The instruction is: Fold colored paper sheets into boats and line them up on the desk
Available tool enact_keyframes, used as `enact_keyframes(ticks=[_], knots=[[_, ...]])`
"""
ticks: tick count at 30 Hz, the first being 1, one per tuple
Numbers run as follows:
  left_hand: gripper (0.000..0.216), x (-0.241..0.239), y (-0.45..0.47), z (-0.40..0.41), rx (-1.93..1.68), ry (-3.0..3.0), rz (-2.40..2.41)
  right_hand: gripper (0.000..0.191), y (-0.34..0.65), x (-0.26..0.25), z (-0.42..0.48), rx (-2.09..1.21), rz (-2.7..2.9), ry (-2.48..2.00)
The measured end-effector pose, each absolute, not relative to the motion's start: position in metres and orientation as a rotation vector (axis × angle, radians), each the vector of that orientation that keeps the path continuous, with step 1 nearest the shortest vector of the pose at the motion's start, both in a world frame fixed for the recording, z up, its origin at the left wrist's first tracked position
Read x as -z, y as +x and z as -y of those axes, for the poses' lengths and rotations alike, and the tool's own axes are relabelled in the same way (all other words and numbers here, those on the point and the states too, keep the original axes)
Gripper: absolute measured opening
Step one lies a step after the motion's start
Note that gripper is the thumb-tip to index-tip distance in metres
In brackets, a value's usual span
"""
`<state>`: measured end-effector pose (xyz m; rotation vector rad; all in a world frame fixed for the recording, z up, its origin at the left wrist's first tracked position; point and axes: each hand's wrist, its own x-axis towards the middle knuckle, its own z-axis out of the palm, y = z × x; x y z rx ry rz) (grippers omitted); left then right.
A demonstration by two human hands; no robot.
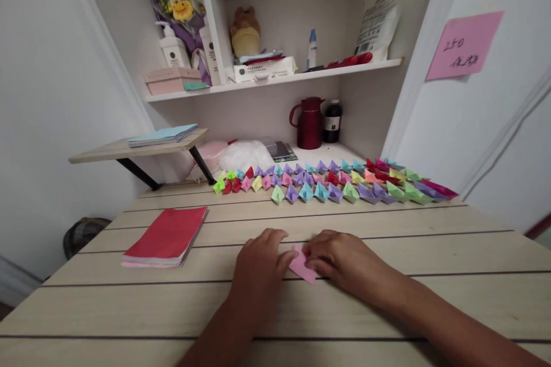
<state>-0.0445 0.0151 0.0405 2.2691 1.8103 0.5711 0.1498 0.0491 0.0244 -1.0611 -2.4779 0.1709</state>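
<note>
A small pink folded paper (301, 264) lies on the wooden table (387, 304) between my two hands. My left hand (258, 266) presses on its left edge with curled fingers. My right hand (340, 261) pinches its right side with fingers closed on it. Behind the hands, several rows of small folded paper boats (327, 183) in many colours stand across the table. A stack of coloured paper sheets with a red top sheet (167, 236) lies to the left.
A low wooden riser (129, 150) with light blue paper stands at the back left. A red jug (309, 123) and dark bottle (332, 120) sit at the back under a shelf (275, 78) of bottles and boxes. A pink note (464, 45) hangs on the right wall.
</note>
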Motion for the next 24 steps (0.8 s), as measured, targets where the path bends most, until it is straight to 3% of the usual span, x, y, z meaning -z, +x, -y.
enact_keyframes(ticks=[11, 17, 21, 24], knots=[[0.027, -0.018, -0.038, -0.027, -0.414, 2.287, -1.709, 0.009, 0.149, -0.009, -0.069, -0.750, 2.230, -0.992], [0.023, -0.015, -0.037, -0.026, -0.549, 2.163, -1.720, 0.032, 0.143, -0.005, -0.066, -0.645, 2.242, -1.106], [0.024, -0.008, -0.041, -0.027, -0.672, 2.058, -1.678, 0.006, 0.139, -0.006, -0.063, -0.670, 2.272, -1.095], [0.030, -0.001, -0.042, -0.029, -0.842, 1.980, -1.663, 0.004, 0.137, -0.010, -0.062, -0.745, 2.242, -1.046]])
